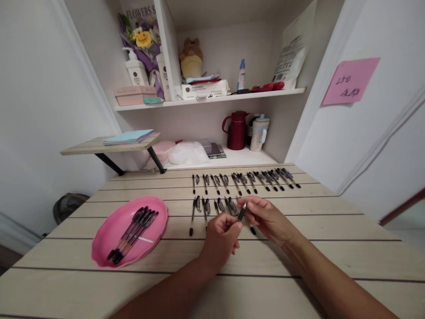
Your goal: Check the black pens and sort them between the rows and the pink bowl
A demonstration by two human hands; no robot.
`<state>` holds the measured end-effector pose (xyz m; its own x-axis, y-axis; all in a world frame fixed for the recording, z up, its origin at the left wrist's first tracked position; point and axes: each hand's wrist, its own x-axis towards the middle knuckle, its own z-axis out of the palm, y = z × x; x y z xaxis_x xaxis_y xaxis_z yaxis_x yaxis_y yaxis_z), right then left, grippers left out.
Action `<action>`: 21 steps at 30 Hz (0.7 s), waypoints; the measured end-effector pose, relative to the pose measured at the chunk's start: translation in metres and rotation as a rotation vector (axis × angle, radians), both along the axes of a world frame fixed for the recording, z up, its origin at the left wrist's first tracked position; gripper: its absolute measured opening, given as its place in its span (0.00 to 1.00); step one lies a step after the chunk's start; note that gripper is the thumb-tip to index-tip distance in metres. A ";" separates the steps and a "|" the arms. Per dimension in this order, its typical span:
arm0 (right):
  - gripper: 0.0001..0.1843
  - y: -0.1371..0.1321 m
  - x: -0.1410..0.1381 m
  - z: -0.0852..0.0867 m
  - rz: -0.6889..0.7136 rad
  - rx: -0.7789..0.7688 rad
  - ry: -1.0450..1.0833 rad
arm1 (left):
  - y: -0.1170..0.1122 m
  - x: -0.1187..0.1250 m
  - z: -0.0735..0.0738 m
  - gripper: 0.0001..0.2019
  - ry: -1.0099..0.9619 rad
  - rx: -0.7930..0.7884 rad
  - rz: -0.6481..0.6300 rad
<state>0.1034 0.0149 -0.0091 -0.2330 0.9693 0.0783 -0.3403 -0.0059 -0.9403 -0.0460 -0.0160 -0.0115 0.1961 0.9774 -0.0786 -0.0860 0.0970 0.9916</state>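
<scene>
Right of the pink scalloped dish (111,228), the left hand (217,237) pinches an uncapped gel pen (241,214); the right hand (268,218) curls narrowly at its tip, contact unclear. Open counter (178,215) separates dish and pen rows (193,215).

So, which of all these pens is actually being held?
The pen in the left hand, its bare tip pointing up; the other pens lie on the table or in the pink dish.

You have soft, fairly dim indoor light, seemingly from overhead. Your left hand (219,239) looks darker than your right hand (270,219); a blurry shadow lies on the desk (252,292) beside your right forearm (325,270). Wide-angle stretch slants the walls (29,110), and print on the bag (290,55) smears.
</scene>
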 end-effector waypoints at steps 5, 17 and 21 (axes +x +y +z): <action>0.14 0.002 0.000 -0.002 -0.064 -0.013 -0.054 | 0.000 0.001 -0.002 0.08 0.005 0.002 -0.014; 0.17 0.001 0.001 0.000 0.012 0.007 -0.018 | 0.000 0.001 -0.001 0.07 0.025 -0.007 -0.016; 0.13 0.003 0.002 -0.003 -0.046 -0.004 -0.055 | 0.000 0.001 -0.002 0.07 0.033 0.001 -0.012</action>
